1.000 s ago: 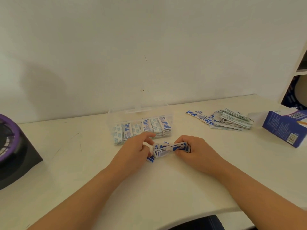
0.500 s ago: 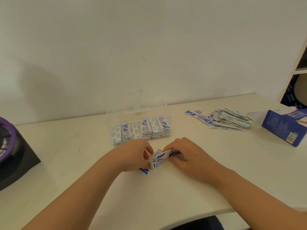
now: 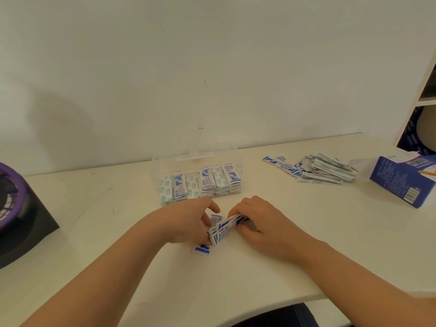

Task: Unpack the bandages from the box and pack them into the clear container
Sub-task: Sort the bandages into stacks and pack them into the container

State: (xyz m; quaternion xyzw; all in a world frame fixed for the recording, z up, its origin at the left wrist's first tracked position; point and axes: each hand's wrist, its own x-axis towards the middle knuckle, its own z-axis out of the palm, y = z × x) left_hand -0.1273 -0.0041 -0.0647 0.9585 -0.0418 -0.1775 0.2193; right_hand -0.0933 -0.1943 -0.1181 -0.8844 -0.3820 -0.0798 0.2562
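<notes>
You hold a small stack of blue-and-white paper-wrapped bandages (image 3: 224, 228) between both hands, low over the pale tabletop (image 3: 306, 232). These strips should be feather-light, thin and floppy. Their smooth wrappers will likely slide over one another, so the stack may fan out if you pinch it at one end only. Take it at both short ends, one grip on each, and squeeze the edges square before you lift.

That is roughly how you stand now. Your left hand (image 3: 188, 220) curls round the nearer end, pinching it between thumb and fingertips. Your right hand (image 3: 257, 223) closes over the farther end, fingers folded on top. Neither grip is wide; each is closed down to about the thickness of the stack. The stack sits tilted and a little splayed at the left grip.

One loose bandage (image 3: 201, 249) lies flat on the tabletop, just below the left grip on your side. The clear plastic container (image 3: 240, 167), with bandages packed in rows, sits just beyond both grips. Well off to the right of the right grip lies a loose heap of bandages (image 3: 325, 168). Past it is the open blue cardboard box (image 3: 398, 182).
</notes>
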